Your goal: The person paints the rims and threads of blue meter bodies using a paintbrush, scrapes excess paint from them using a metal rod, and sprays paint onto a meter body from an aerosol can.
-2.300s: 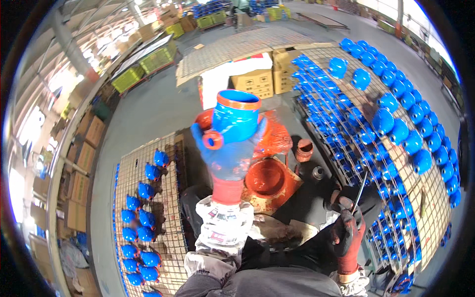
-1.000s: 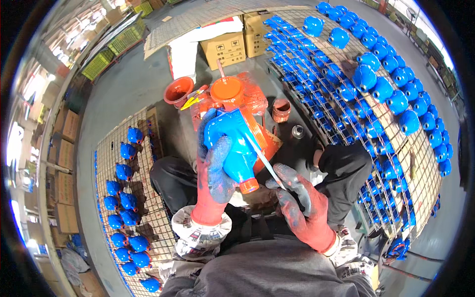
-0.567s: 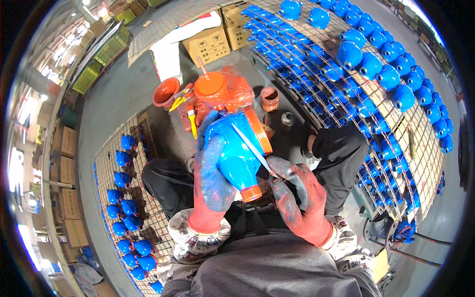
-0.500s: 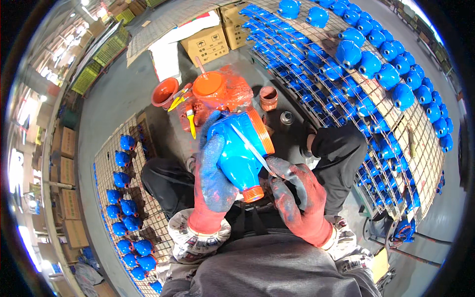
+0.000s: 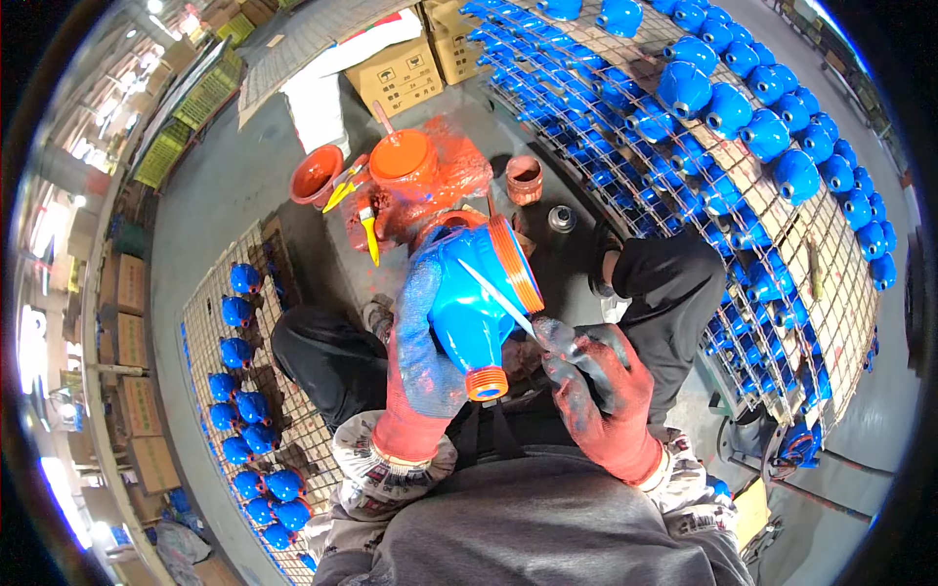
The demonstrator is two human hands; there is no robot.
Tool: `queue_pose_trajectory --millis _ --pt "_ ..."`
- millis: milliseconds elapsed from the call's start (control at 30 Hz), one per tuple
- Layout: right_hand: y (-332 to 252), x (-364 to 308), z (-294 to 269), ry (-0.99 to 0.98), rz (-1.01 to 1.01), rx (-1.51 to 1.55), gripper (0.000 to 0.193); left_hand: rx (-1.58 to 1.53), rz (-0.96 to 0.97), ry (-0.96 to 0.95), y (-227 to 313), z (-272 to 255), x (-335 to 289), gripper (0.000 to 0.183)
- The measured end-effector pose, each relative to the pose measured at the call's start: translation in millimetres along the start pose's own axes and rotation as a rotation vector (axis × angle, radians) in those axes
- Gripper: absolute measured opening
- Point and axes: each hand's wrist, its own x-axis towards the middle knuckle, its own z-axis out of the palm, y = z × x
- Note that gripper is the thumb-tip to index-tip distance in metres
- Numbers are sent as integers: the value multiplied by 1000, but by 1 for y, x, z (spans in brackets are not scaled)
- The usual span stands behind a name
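Observation:
My left hand, in a red glove with a dark coated palm, is wrapped round a glossy blue fitting. The fitting lies tilted, its wide orange threaded end up and to the right, its narrow orange threaded neck toward me. In my right hand, gloved alike, a slim white stick is pinched between thumb and fingers. It slants across the blue surface just beside the wide thread; whether its whole length touches cannot be seen.
Ahead on the floor are an orange-covered tub, a red bowl, a yellow-handled brush, a reddish cup and a small can. Wire racks of blue fittings stand at left and right. Cartons stand behind.
The fitting has turned slightly in my left hand, its narrow neck shifting a little left. My right hand has moved slightly right and down with the white stick. The whole view has shifted slightly.

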Motion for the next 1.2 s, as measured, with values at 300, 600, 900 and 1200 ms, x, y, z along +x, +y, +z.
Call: queue_pose_trajectory --millis 300,600,900,1200 --pt "-5 -4 -8 -100 -112 -241 31 357 350 -4 -8 -7 -13 68" --pt "-6 -16 -3 -157 41 -148 47 280 261 -53 -4 -1 -21 71" --pt "-10 -11 -2 -138 38 -71 44 294 301 -75 -13 -6 -23 77" --pt "-10 -10 -2 -166 38 -139 40 206 208 -70 -13 -5 -29 76"
